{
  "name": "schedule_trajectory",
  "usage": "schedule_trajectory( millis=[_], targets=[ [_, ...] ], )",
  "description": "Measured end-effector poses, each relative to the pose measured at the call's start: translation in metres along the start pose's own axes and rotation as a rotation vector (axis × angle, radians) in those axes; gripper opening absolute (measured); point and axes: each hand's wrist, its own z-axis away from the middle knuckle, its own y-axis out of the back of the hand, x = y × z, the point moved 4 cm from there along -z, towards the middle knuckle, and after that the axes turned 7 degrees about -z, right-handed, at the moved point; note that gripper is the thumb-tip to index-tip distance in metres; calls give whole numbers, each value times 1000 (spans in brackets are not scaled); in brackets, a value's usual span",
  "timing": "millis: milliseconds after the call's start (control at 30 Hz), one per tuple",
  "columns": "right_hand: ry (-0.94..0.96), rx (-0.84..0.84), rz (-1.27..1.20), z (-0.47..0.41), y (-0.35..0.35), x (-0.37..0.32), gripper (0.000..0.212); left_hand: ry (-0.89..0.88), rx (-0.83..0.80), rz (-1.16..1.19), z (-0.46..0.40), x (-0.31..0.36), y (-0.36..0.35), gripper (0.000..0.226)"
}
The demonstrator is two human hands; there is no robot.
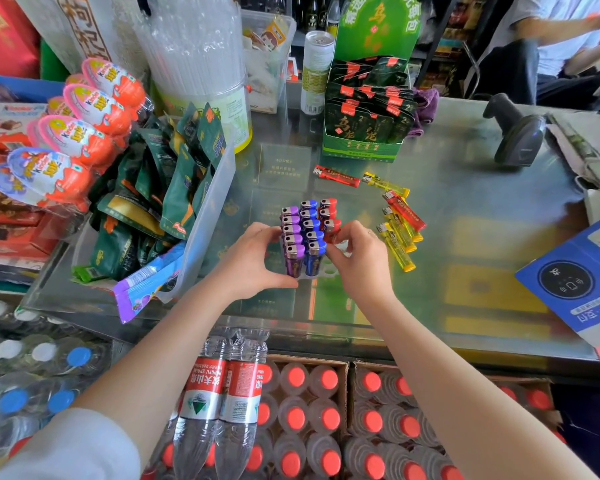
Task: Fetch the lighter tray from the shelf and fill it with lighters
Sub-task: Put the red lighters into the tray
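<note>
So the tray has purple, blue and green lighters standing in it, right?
Not quite: the head view shows the tray holding purple lighters, blue lighters and red lighters, not green. No green lighters stand in it.

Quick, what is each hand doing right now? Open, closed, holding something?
Left hand: closed around the near-left side of the lighter tray, steadying it.
Right hand: fingers pinch a red lighter, setting it in the tray.
</note>
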Motion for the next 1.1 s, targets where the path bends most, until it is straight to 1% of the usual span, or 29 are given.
schedule_trajectory(
  millis=[100, 133, 200, 233, 267, 300, 367, 433, 500, 567, 667, 800, 900, 1000, 1100],
  targets=[
    [78, -56, 105, -6, 15, 4, 25, -7, -3, 7, 0, 2, 0, 70],
    [86, -31, 108, -10, 25, 8, 24, -17, 0, 12, 0, 2, 0, 73],
    [55, 127, 108, -20, 49, 22, 15, -39, 18, 21, -1, 4, 1, 78],
    [14, 216, 130, -26, 60, 32, 13, -44, 29, 21, -2, 5, 1, 81],
    [-46, 273, 171, -31, 68, 42, 16, -42, 36, 19, -3, 6, 1, 83],
    [-106, 293, 221, -36, 72, 52, 19, -40, 41, 16, -3, 7, 2, 84],
    [-180, 257, 296, -45, 74, 69, 24, -45, 40, 13, -5, 11, 1, 85],
    [-193, 200, 316, -52, 71, 76, 23, -49, 37, 8, -6, 14, 1, 85],
    [-200, 186, 303, -57, 71, 77, 23, -48, 38, 4, -6, 16, 0, 84],
    [-193, 199, 275, -60, 72, 71, 23, -47, 43, 2, -7, 17, 0, 84],
    [-130, 217, 198, -53, 72, 54, 21, -59, 57, 1, -6, 18, 0, 82],
    [-140, 188, -122, -25, 60, 30, 15, -75, 79, 12, -6, 18, -1, 81],
    [-166, 150, -312, 1, 46, 22, 18, -72, 90, 22, -5, 17, -1, 81],
    [-186, 100, -343, 15, 30, 24, 21, -69, 97, 27, -5, 14, -3, 81],
    [-202, 79, -347, 17, 21, 28, 21, -59, 103, 51, -4, 11, -5, 82]
  ],
)
